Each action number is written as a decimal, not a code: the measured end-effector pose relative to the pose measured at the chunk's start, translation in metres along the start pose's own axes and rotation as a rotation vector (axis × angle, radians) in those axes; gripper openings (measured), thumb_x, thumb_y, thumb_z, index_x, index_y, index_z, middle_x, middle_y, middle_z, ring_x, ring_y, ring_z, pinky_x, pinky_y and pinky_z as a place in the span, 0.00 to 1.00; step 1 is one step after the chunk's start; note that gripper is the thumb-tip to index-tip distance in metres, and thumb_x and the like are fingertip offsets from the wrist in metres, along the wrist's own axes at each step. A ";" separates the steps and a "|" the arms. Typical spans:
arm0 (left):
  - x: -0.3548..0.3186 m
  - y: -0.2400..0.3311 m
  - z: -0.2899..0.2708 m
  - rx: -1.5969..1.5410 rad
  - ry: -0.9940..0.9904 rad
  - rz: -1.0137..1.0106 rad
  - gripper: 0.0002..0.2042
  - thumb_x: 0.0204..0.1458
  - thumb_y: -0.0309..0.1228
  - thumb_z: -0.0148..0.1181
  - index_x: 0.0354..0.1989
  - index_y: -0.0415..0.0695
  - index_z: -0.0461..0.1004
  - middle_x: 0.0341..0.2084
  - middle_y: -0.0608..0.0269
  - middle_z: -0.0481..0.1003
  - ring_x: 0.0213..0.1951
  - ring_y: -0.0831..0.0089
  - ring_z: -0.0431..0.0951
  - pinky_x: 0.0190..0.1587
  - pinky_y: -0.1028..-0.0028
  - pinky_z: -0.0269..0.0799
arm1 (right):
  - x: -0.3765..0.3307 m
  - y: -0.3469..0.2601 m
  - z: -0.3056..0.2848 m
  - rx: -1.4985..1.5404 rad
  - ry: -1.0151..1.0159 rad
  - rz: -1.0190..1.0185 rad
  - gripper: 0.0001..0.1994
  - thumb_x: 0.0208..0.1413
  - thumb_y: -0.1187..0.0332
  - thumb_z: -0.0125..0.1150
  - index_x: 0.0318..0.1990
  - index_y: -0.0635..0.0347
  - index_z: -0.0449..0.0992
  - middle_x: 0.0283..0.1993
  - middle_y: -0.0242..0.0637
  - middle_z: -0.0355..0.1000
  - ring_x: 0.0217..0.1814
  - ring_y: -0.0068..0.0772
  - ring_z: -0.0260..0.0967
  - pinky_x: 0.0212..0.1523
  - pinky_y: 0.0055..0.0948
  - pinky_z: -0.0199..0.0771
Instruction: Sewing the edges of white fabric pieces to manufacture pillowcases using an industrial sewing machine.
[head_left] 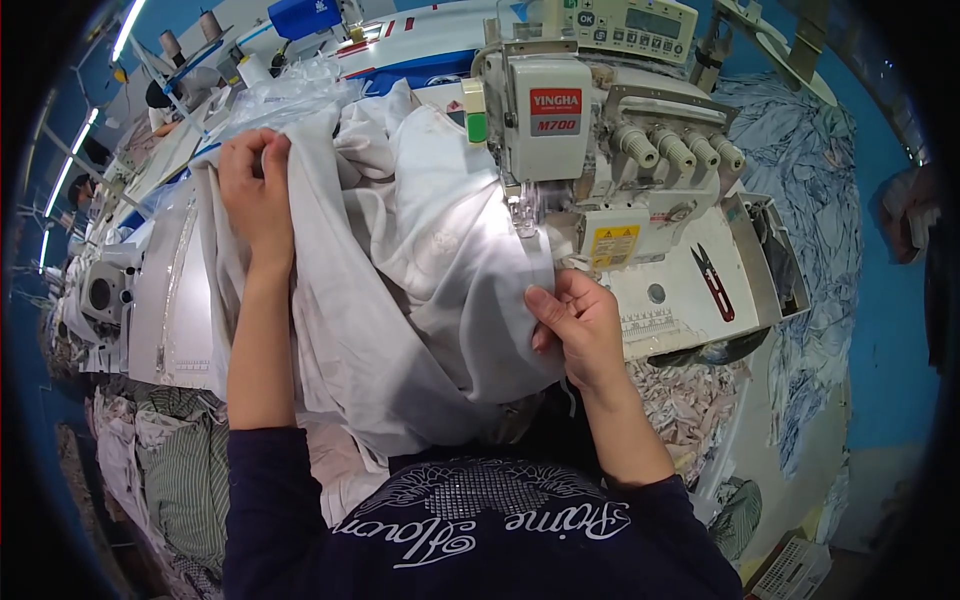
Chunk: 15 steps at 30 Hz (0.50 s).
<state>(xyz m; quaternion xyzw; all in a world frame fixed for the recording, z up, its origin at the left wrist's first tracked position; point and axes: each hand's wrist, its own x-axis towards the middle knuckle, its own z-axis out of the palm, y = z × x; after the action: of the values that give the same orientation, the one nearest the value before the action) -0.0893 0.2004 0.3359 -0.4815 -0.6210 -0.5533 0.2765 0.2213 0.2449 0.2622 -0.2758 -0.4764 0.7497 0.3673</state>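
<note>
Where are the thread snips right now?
In the head view, the thread snips lie on the white worktop, right of the right hand, beside the grey tray.

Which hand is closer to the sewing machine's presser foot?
The right hand, at the edge of the pale fabric below and to the right of the presser foot; the left hand grips the fabric farther away, to the left.

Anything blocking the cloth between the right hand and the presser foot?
Nothing visible: the right hand pinches the white cloth at its right edge, and the stretch up to the presser foot has nothing lying across it.
</note>
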 end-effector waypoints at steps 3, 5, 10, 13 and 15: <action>0.018 -0.017 0.006 0.065 0.073 -0.004 0.07 0.51 0.32 0.60 0.30 0.41 0.73 0.26 0.68 0.70 0.27 0.80 0.66 0.30 0.80 0.61 | 0.002 0.003 -0.004 0.016 -0.041 -0.027 0.10 0.52 0.67 0.63 0.29 0.64 0.71 0.20 0.29 0.68 0.16 0.16 0.65 0.17 0.15 0.64; 0.032 -0.023 0.011 0.060 0.161 -0.090 0.09 0.51 0.34 0.59 0.33 0.41 0.75 0.27 0.70 0.73 0.26 0.82 0.66 0.31 0.81 0.63 | 0.002 0.003 -0.005 0.009 -0.024 -0.027 0.10 0.51 0.67 0.63 0.29 0.63 0.70 0.19 0.28 0.67 0.15 0.16 0.64 0.16 0.14 0.63; 0.088 -0.063 0.014 -0.067 0.310 -0.032 0.11 0.51 0.36 0.59 0.34 0.41 0.77 0.27 0.69 0.75 0.28 0.81 0.69 0.34 0.81 0.65 | 0.000 -0.001 0.001 0.028 -0.010 -0.003 0.09 0.50 0.68 0.64 0.28 0.61 0.69 0.19 0.26 0.66 0.14 0.15 0.62 0.15 0.14 0.63; 0.114 -0.071 0.020 -0.067 0.313 -0.047 0.13 0.51 0.40 0.59 0.35 0.43 0.77 0.27 0.68 0.76 0.29 0.81 0.71 0.35 0.80 0.67 | 0.001 0.003 -0.004 0.029 -0.016 -0.005 0.08 0.51 0.69 0.63 0.29 0.61 0.69 0.19 0.25 0.65 0.13 0.15 0.62 0.15 0.14 0.63; 0.130 -0.070 0.021 -0.064 0.336 -0.007 0.13 0.51 0.41 0.59 0.35 0.43 0.78 0.27 0.68 0.76 0.29 0.81 0.72 0.35 0.80 0.67 | 0.002 0.004 -0.005 0.006 -0.011 -0.021 0.08 0.51 0.69 0.63 0.28 0.60 0.69 0.19 0.25 0.66 0.13 0.15 0.62 0.15 0.14 0.63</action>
<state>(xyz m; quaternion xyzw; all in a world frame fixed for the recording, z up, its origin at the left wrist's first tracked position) -0.1988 0.2635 0.4157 -0.3885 -0.5496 -0.6466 0.3591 0.2226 0.2477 0.2565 -0.2652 -0.4791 0.7488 0.3734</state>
